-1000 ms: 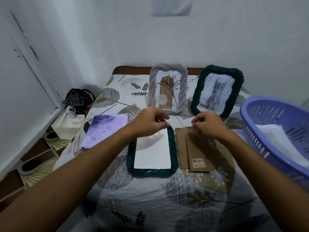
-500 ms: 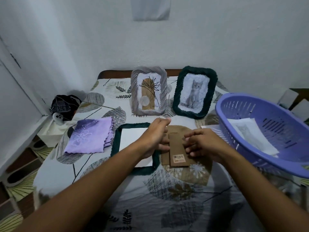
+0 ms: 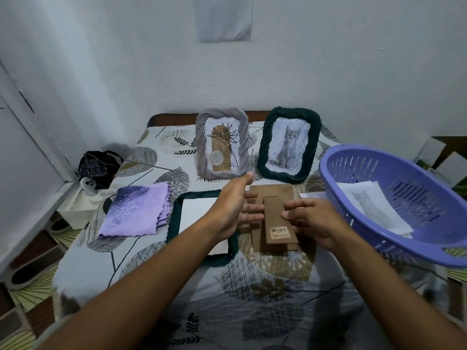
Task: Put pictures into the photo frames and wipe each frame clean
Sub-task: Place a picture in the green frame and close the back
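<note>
A dark green frame [image 3: 173, 223] lies face down on the table with a white sheet [image 3: 197, 213] in its opening. Right of it lies the brown cardboard backing [image 3: 275, 223] with its stand and a barcode label. My left hand [image 3: 232, 205] is spread, fingers straight, thumb up, its fingertips at the backing's left edge. My right hand [image 3: 313, 221] rests its fingers flat on the backing's right side. A folded purple cloth [image 3: 136, 213] lies left of the frame. A cat picture [image 3: 374, 208] lies in the purple basket [image 3: 429, 238].
A grey frame [image 3: 221, 145] with a plant picture and a green frame [image 3: 289, 145] with a cat picture stand at the table's back by the wall. A dark bundle [image 3: 98, 165] and a white box [image 3: 78, 205] sit off the left edge. The patterned tablecloth [image 3: 227, 299] covers the table.
Both hands came from the flat frame's top edge to the cardboard backing. My left hand then opened from a pinch to spread fingers. The camera view shifted to the right.
</note>
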The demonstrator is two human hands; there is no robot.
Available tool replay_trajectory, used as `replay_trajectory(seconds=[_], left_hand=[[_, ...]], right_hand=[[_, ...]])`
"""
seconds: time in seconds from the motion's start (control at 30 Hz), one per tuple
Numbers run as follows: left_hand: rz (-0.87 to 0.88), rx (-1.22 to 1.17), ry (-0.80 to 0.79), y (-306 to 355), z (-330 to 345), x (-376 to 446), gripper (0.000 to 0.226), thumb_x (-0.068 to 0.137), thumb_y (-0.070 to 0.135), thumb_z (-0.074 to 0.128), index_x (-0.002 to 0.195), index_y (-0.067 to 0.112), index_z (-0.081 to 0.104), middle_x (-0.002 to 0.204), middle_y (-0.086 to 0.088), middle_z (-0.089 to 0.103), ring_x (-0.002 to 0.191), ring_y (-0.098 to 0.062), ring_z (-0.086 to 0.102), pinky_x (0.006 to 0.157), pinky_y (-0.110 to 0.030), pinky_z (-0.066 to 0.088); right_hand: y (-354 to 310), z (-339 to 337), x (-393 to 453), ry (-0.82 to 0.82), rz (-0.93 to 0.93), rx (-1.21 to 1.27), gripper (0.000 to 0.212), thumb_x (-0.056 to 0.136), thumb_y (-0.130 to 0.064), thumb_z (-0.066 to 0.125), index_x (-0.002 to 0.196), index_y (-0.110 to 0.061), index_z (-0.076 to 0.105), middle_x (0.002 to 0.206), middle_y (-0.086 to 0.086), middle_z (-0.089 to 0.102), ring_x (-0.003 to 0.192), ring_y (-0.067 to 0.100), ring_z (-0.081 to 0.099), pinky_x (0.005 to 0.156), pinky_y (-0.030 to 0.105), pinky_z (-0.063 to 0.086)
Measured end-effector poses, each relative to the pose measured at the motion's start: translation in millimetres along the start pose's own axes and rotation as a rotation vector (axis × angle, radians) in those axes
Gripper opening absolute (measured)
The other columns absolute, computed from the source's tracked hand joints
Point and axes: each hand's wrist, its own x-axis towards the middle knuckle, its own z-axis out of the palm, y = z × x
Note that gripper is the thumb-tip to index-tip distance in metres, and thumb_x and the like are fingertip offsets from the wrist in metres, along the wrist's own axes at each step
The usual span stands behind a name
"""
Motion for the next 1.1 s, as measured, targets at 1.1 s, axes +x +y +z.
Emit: replay_trajectory(seconds=[1.1], left_hand=[[0.102,-0.206,0.173,0.6,-115.4,-16.4,0.035,0.079,0.001,0.07,0.112,0.0,0.056,0.099,-0.02,0.067,0.075,-0.025,0.069,0.065,-0.037,0.06]], right_hand=[[-20.1,107.0,-7.2,-0.386,-0.047,0.061,0.069,0.069,0.011,0.073,0.128,-0.018,0.053,0.105,0.022,0.068,0.079,0.033,0.07,0.057,0.038,0.057]])
